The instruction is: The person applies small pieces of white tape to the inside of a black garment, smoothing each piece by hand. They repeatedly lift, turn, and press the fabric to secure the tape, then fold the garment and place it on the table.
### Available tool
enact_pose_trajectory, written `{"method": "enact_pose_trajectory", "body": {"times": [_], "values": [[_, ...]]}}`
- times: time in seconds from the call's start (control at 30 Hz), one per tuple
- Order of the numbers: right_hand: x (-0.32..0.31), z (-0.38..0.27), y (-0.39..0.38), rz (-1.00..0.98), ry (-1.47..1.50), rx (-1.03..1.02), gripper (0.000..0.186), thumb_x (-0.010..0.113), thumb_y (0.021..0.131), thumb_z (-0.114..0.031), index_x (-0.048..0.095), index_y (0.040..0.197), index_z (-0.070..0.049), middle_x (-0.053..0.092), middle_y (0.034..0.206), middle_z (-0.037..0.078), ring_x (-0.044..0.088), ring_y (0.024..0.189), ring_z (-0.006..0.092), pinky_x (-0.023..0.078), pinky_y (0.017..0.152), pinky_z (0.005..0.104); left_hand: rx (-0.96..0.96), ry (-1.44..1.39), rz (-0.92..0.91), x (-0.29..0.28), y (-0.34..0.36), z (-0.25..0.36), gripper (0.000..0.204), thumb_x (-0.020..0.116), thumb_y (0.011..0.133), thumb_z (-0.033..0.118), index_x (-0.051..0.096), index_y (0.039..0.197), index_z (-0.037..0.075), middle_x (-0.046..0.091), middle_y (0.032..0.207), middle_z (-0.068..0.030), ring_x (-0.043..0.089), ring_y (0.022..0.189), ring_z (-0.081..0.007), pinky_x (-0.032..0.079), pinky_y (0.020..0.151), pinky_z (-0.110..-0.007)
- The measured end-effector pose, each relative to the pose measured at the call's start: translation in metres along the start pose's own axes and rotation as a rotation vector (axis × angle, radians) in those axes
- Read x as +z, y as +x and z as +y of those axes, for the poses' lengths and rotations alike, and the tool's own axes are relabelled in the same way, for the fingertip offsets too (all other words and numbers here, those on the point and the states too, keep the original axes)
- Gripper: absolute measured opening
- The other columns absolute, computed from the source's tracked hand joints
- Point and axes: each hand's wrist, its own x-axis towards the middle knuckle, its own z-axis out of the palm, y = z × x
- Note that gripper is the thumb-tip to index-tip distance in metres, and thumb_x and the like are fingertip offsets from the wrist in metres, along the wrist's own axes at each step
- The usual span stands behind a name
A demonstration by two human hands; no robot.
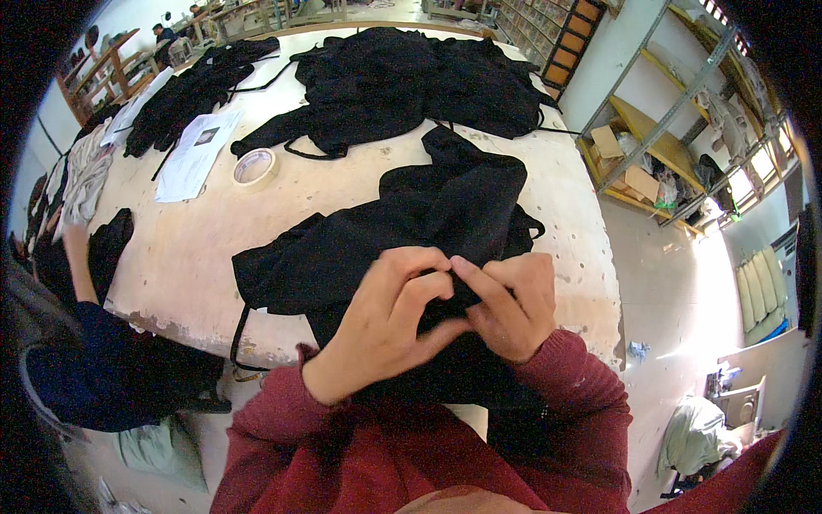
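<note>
A black garment with thin straps lies spread on the pale, worn worktable and reaches down toward my body. My left hand and my right hand meet over its near part, fingers bent and pinched on the dark cloth, the fingertips almost touching at the middle; exactly what lies between them is hidden. Beyond it sit a large pile of black garments, a roll of pale tape and white printed sheets. More black garments lie at the back left.
At my left, a co-worker in dark clothing reaches toward pale cloth. A metal shelving unit with boxes stands at the right, beside a floor walkway. A pale sack rests below the table at left; another person is far back.
</note>
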Motion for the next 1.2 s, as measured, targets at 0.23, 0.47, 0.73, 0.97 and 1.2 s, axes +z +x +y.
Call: {"method": "enact_pose_trajectory", "body": {"times": [0.23, 0.47, 0.73, 0.97, 1.2], "values": [[0.01, 0.011, 0.011, 0.204, 0.122, 0.04, 0.048, 0.072, 0.068, 0.002, 0.068, 0.115, -0.003, 0.059, 0.093, 0.006, 0.056, 0.074, 0.0222, 0.041, 0.065, 0.0358, 0.276, 0.011, 0.252, -0.048, 0.012, -0.054, 0.018, 0.073, 0.068, -0.011, 0.068, 0.082, -0.001, 0.063, 0.091, -0.0111, 0.068, 0.079, -0.0279, 0.057, 0.065, -0.032], [0.012, 0.021, -0.011, -0.022, 0.246, 0.045, 0.045, 0.072, 0.068, 0.004, 0.068, 0.112, -0.003, 0.059, 0.111, 0.013, 0.057, 0.09, 0.0276, 0.047, 0.077, 0.0378, 0.233, -0.085, 0.022, -0.061, -0.004, -0.07, 0.022, 0.071, 0.073, 0.003, 0.07, 0.094, -0.001, 0.063, 0.096, -0.0125, 0.069, 0.081, -0.03, 0.059, 0.068, -0.035], [0.02, 0.027, -0.016, -0.057, 0.267, 0.058, 0.044, 0.073, 0.066, 0.007, 0.07, 0.109, -0.002, 0.057, 0.112, 0.014, 0.057, 0.089, 0.0277, 0.048, 0.075, 0.0377, 0.116, -0.082, -0.046, -0.068, -0.009, -0.07, 0.027, 0.07, 0.071, 0.005, 0.069, 0.097, -0.002, 0.063, 0.096, -0.013, 0.069, 0.081, -0.0292, 0.058, 0.065, -0.035], [0.023, 0.028, -0.018, -0.038, 0.309, 0.074, 0.044, 0.073, 0.064, 0.01, 0.07, 0.107, 0.0, 0.058, 0.11, 0.015, 0.058, 0.086, 0.0274, 0.048, 0.071, 0.037, 0.117, -0.051, -0.011, -0.064, -0.008, -0.07, 0.025, 0.07, 0.074, 0.006, 0.069, 0.098, -0.001, 0.064, 0.093, -0.0115, 0.068, 0.077, -0.0257, 0.058, 0.062, -0.033], [0.018, 0.029, -0.017, -0.066, 0.301, 0.036, 0.045, 0.074, 0.064, 0.006, 0.07, 0.108, 0.001, 0.057, 0.112, 0.015, 0.057, 0.088, 0.0272, 0.047, 0.073, 0.0376, 0.152, -0.048, -0.048, -0.069, -0.006, -0.069, 0.028, 0.069, 0.073, 0.004, 0.069, 0.1, -0.003, 0.063, 0.094, -0.0124, 0.067, 0.075, -0.0256, 0.057, 0.06, -0.032]]}}
